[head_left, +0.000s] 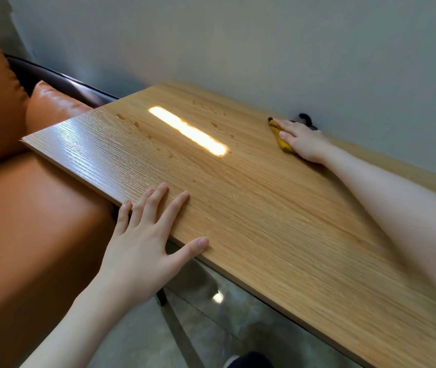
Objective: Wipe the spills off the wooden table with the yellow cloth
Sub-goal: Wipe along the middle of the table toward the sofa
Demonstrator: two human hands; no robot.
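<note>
Wooden table (277,221) by wall: left hand (142,235) flat, right hand (300,140) presses yellow cloth (280,139).

Lighting was soft and even. An overhead strip lamp produced a bright glare bar on the table (277,213) near its far-left corner. Wide-angle distortion bent the edges; focus was slightly soft.

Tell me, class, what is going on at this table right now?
A person is wiping a wooden table. The right hand presses a yellow cloth flat on the far side, by the wall. The left hand rests open on the near edge, next to an orange sofa. Brownish spills are dotted across the middle and far end, not yet wiped.
</note>
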